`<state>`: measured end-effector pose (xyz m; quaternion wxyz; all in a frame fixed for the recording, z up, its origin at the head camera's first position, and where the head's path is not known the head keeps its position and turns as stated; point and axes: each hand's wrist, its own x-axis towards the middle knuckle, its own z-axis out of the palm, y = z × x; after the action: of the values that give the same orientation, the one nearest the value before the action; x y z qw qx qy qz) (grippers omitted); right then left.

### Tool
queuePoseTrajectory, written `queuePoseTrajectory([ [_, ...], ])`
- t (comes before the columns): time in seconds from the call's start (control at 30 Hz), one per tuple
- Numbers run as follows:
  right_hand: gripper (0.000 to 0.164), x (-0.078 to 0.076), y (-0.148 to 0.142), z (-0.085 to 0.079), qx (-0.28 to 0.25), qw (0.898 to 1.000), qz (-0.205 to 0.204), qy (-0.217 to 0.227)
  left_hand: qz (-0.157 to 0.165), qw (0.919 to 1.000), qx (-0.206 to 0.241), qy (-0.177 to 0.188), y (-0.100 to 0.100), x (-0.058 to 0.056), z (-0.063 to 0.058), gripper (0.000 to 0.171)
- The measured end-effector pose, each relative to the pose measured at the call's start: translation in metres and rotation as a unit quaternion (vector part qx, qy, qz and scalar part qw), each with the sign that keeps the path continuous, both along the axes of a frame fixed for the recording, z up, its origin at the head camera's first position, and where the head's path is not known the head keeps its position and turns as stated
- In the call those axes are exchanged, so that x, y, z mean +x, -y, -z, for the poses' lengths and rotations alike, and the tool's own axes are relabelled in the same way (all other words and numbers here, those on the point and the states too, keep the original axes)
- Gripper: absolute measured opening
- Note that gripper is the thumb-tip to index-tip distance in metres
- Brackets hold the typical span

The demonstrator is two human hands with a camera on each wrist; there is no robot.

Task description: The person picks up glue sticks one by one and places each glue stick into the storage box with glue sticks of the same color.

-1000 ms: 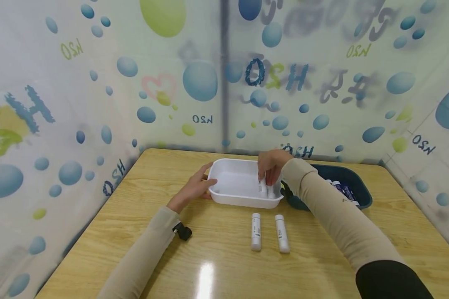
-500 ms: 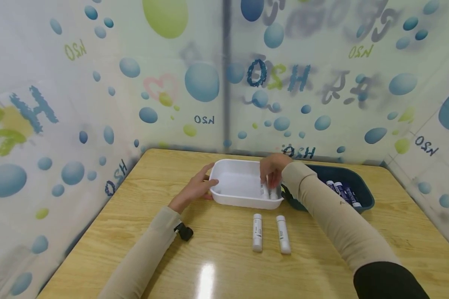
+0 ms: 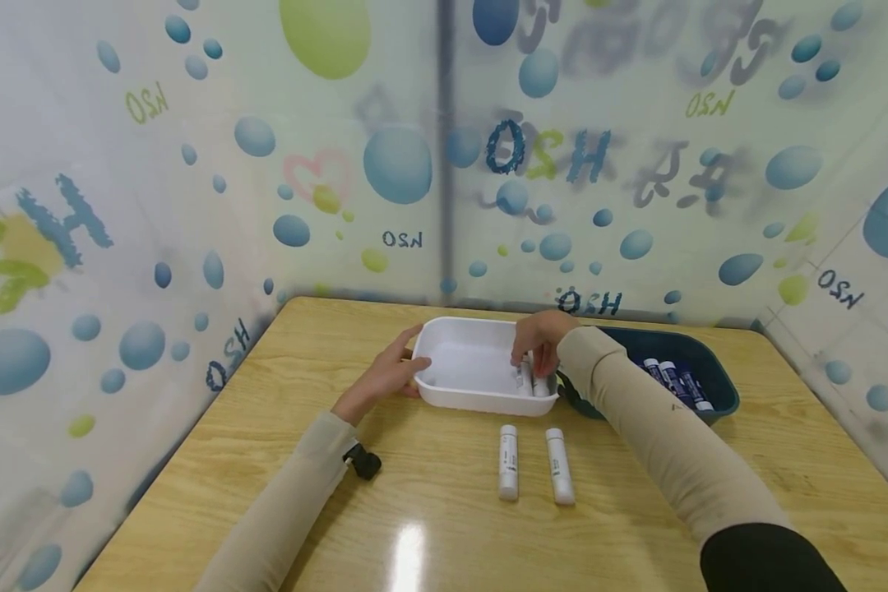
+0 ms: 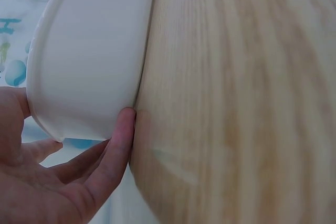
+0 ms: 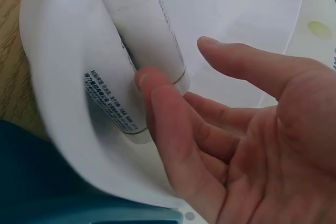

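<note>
A white plastic tray (image 3: 460,353) rests on the wooden table. My left hand (image 3: 386,372) grips its left end, thumb over the rim and fingers against the outer wall. Inside the tray's right end, two white glue sticks lie side by side, one (image 5: 144,22) nearer the tray's middle and one (image 5: 113,85) along the wall. Over them is my right hand (image 5: 252,124), its fingertips at the ends of the sticks and its thumb held apart. Two more white glue sticks, a left one (image 3: 508,463) and a right one (image 3: 560,466), lie on the table in front.
Right of the tray stands a dark teal bin (image 3: 725,386) holding several dark blue sticks (image 3: 690,382) with white ends; my right forearm crosses its front. A patterned curtain wall (image 3: 400,263) rises behind the table (image 3: 326,329).
My right hand has lowered slightly, and its fingers have loosened around the glue sticks, which now lie in the tray. The left hand stays on the tray's end.
</note>
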<state>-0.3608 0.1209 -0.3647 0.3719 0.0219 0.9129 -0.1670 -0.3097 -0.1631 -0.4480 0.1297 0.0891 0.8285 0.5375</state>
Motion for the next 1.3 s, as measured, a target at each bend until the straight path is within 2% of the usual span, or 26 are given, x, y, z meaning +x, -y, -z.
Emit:
queuePoseTrajectory([
  [0.13,0.04,0.001,0.002,-0.004,-0.003,1.0,-0.016,-0.005,-0.001,1.0,0.002,0.001,0.001,0.0,0.0,0.069],
  [0.3,0.04,0.005,0.003,-0.015,-0.003,0.997,-0.068,-0.027,-0.002,1.0,0.0,0.001,0.001,0.001,-0.001,0.07],
  [0.4,0.04,0.011,0.001,-0.025,-0.018,0.996,-0.083,-0.038,0.0,1.0,0.001,0.0,0.0,0.001,-0.002,0.07],
  [0.53,0.042,0.022,-0.002,-0.038,-0.04,0.993,-0.1,-0.055,0.002,1.0,0.005,-0.001,0.001,0.002,-0.004,0.07],
  [0.83,0.057,0.053,-0.012,-0.063,-0.08,0.982,-0.147,-0.087,0.002,0.9999,0.013,0.002,0.0,0.003,-0.004,0.073],
  [1.07,0.059,0.079,-0.026,-0.064,-0.107,0.977,-0.155,-0.104,0.001,0.9999,0.009,-0.007,0.001,0.001,0.001,0.07],
  [1.3,0.054,0.109,-0.043,-0.058,-0.156,0.967,-0.149,-0.132,0.0,1.0,0.008,-0.006,0.001,0.002,0.0,0.069],
])
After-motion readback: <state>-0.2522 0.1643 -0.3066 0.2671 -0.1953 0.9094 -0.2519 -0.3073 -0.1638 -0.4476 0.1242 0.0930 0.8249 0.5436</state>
